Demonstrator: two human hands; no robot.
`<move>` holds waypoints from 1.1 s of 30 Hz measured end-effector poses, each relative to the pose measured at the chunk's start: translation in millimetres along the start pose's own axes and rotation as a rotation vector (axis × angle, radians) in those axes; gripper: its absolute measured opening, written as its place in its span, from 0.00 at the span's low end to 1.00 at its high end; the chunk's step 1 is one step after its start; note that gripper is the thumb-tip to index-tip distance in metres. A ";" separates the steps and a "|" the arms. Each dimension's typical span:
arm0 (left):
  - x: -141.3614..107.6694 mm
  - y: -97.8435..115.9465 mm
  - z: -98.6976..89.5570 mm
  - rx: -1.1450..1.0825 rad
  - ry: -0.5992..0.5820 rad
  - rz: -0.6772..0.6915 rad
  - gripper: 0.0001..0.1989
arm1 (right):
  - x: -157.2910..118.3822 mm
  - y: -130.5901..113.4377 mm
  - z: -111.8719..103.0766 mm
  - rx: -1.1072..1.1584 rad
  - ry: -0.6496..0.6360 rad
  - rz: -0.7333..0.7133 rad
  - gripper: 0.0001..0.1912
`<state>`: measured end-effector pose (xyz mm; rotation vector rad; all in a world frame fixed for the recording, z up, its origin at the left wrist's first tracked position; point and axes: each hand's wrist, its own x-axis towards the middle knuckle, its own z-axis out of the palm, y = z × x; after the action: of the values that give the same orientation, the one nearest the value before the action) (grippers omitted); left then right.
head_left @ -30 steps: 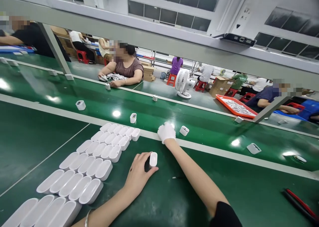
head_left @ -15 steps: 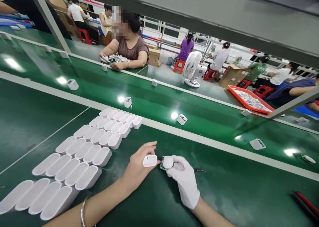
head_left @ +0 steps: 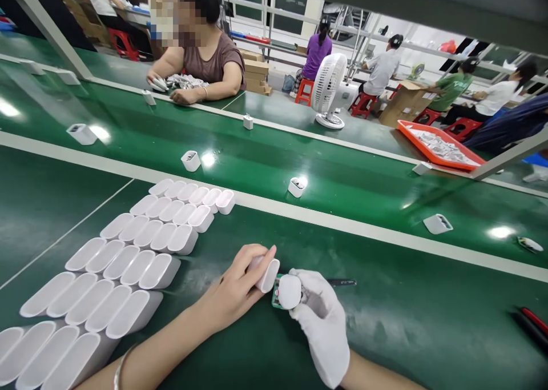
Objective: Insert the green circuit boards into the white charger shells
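My bare left hand (head_left: 240, 284) is closed round a white plastic housing (head_left: 269, 276), an open-ended oval shell with its opening turned to the right. In a white glove, my right hand (head_left: 323, 316) pinches a green circuit board (head_left: 276, 300) with a rounded white block (head_left: 290, 292) on it. The board's left edge lies close beside the shell's opening; I cannot tell whether they touch. Behind the gloved fingers a thin black tool (head_left: 343, 282) rests on the table. To the left, several matching shells (head_left: 137, 263) stand in rows, open ends up.
Beyond a pale rail (head_left: 342, 220) runs a green belt (head_left: 240, 170) with spaced white units, among them a filled housing (head_left: 297, 187). Red-and-black handles (head_left: 531, 327) lie at the right edge. A fan (head_left: 330, 90), an orange tray (head_left: 440, 144) and a co-worker (head_left: 209, 64) are across the belt.
My left hand has tilted the shell, turning its opening toward the board. The board now faces me more fully. Units on the belt appear shifted left, and the whole view has moved somewhat.
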<state>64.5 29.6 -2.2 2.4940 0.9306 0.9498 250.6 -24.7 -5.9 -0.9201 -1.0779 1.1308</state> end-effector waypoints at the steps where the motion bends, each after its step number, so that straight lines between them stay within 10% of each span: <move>1: -0.1 -0.2 0.8 -0.047 -0.032 -0.012 0.35 | -1.1 1.1 -1.1 -0.070 -0.009 -0.030 0.17; 10: 1.3 -3.0 3.9 -0.112 0.006 0.054 0.36 | -2.8 3.1 -6.6 -0.503 -0.002 -0.226 0.22; 33: 0.9 4.4 5.3 -0.024 0.046 0.077 0.36 | -0.3 -1.3 -8.3 -0.547 -0.125 -0.375 0.31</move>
<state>70.6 26.7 -3.5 2.5143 0.8373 1.0397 259.0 -25.5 -6.7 -1.0146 -1.6304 0.5921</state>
